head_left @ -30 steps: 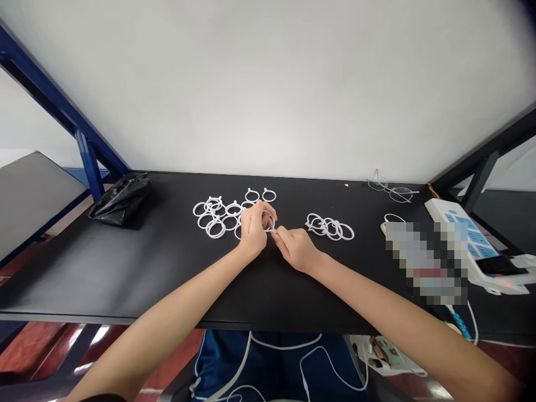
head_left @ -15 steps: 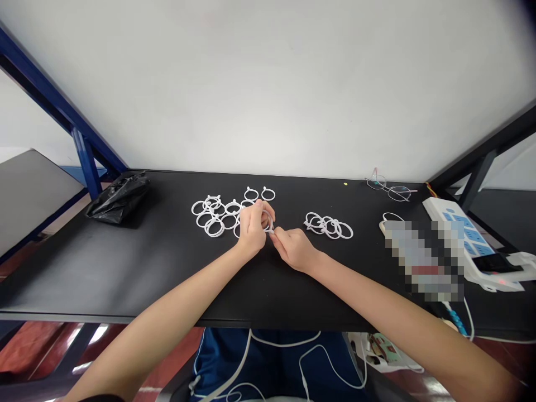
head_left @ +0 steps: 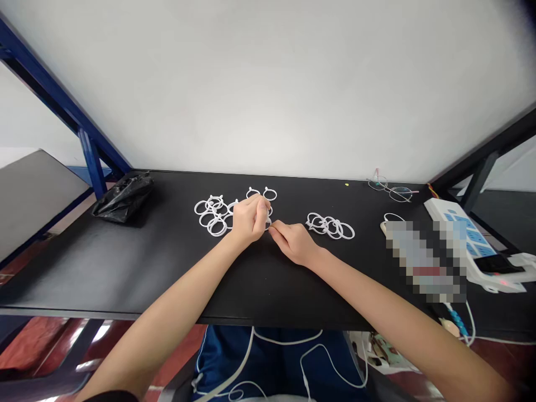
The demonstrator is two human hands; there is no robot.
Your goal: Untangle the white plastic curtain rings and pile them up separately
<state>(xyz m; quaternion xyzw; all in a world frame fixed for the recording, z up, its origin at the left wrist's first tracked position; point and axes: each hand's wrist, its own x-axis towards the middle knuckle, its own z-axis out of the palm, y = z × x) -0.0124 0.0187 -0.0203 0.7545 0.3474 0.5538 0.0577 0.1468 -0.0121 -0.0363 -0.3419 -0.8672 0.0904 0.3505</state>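
Note:
My left hand is closed around a white ring, most of which its fingers hide. Thumb and bent fingers of my right hand pinch the near edge of that same ring, close against the left hand. Left of and behind my left hand lies a group of several white rings with small knobs, some overlapping. A smaller cluster of white rings lies to the right, beyond my right hand.
A crumpled black plastic bag sits at the left of the black table. Eyeglasses, a pixelated phone-like object and a white power strip are on the right. A white wall stands behind.
My left hand has turned over the ring, its back now facing up, so less of the ring shows. My right hand keeps its pinch. The view has shifted slightly.

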